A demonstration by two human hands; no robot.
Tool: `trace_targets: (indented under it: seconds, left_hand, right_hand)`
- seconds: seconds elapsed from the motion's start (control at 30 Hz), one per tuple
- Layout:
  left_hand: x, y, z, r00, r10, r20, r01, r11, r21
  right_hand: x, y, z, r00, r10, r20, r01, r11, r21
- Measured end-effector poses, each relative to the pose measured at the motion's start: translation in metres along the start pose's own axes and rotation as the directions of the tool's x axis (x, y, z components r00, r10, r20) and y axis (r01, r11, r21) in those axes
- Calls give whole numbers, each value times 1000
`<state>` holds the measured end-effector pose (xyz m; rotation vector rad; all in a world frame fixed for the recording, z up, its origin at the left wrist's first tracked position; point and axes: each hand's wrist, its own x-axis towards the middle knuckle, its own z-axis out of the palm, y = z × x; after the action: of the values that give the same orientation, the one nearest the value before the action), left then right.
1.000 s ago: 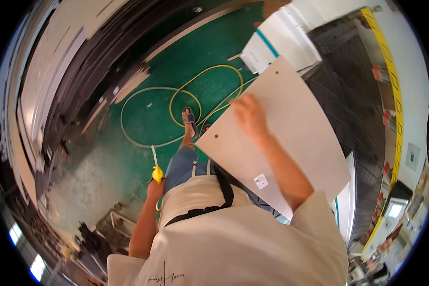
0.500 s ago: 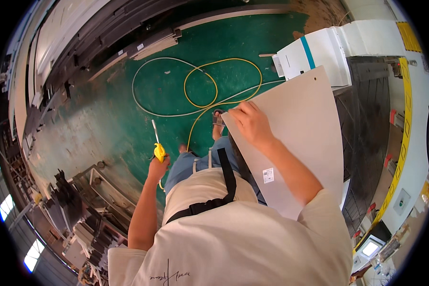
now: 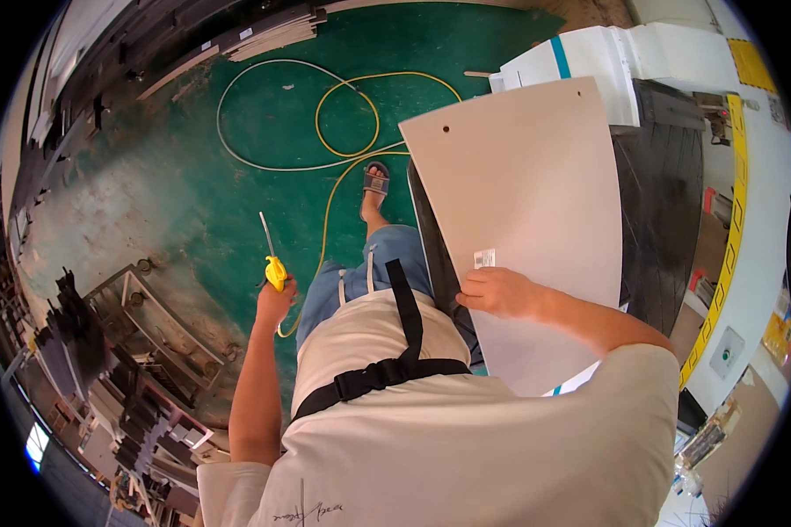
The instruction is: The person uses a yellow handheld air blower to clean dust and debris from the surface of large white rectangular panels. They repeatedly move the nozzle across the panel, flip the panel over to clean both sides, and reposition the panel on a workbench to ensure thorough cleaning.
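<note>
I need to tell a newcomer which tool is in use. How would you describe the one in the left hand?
On the green floor, find the left hand. It grips a yellow-handled air blow gun with a thin metal nozzle, joined to the yellow hose, not the white one.

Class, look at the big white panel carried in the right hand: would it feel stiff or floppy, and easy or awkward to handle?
The white panel looks stiff: it stays flat though the right hand grips only one edge. Being broad and thin, it probably feels awkward and swings easily.
</note>
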<state>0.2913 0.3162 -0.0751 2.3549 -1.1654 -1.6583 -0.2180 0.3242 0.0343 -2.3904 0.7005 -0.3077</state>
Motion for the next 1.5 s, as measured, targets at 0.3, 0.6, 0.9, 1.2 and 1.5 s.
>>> trace_targets:
  seconds: [0.3, 0.6, 0.9, 1.2, 1.5]
  left_hand:
    - [-51, -121, 42, 997, 37, 61, -41, 997, 68]
    - [-139, -274, 82, 995, -52, 91, 53, 998, -15]
    - [-194, -363, 134, 964, -227, 138, 227, 974, 20]
    - [-218, -286, 220, 990, -10, 142, -2, 996, 84]
    - [-318, -175, 334, 927, 325, 190, -351, 928, 127]
  right_hand:
    - [56, 38, -28, 860, 274, -430, -367, 918, -148]
    - [-70, -86, 63, 962, 189, -198, -222, 961, -162]
    - [-223, -253, 162, 976, 207, -59, -212, 975, -75]
    - [-359, -356, 248, 844, 509, -171, -493, 860, 129]
    - [-338, -321, 252, 396, 639, -660, -685, 684, 251]
